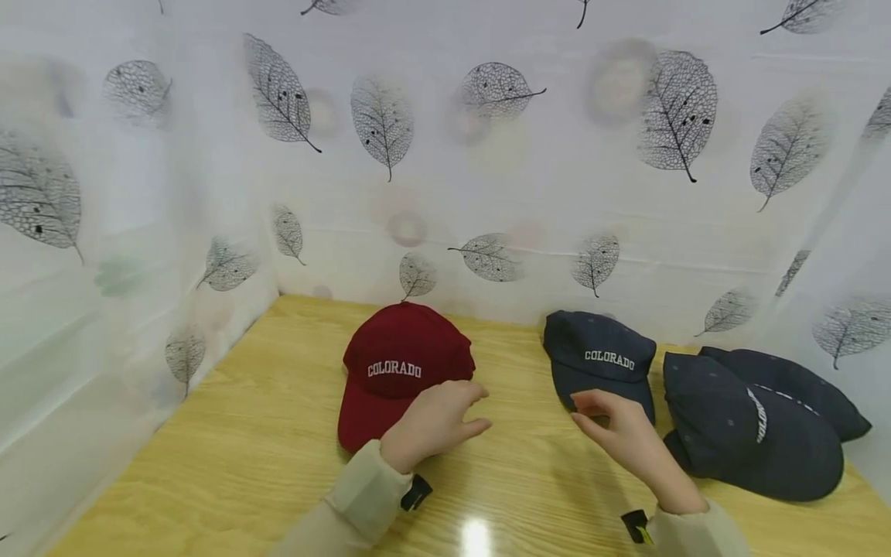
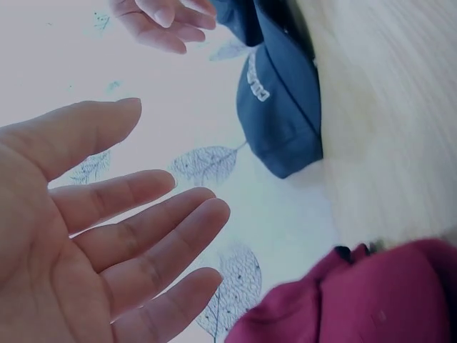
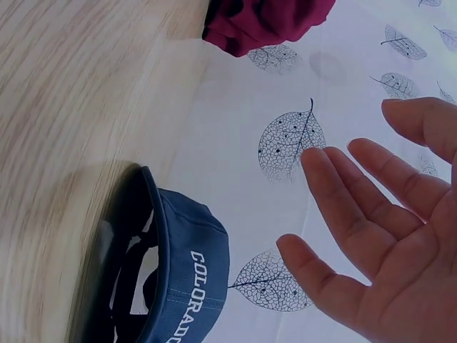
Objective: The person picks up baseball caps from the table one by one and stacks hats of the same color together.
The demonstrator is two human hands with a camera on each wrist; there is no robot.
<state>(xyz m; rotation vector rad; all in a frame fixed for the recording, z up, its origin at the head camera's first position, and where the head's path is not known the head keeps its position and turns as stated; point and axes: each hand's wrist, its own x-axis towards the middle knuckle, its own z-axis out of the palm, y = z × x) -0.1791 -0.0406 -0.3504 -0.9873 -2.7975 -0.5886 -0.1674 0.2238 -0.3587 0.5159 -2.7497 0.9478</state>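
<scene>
A dark red baseball cap (image 1: pixel 400 348) with white COLORADO lettering sits left of centre on the table, its brim toward me. My left hand (image 1: pixel 438 422) hovers in front of the red cap's right side, holding nothing; its fingers spread loosely in the left wrist view. A navy baseball cap (image 1: pixel 602 352) with the same lettering lies right of centre. My right hand (image 1: pixel 623 433) is in the air just before that cap's brim, its palm bare and fingers relaxed in the right wrist view. In the head view the right hand hides part of the navy brim.
At the right edge of the wooden table (image 1: pixel 264 410) lie two more dark navy caps, the front one (image 1: pixel 745 425) overlapping the one behind (image 1: pixel 800 379). A white curtain (image 1: pixel 445 193) printed with skeleton leaves hangs along the back and sides.
</scene>
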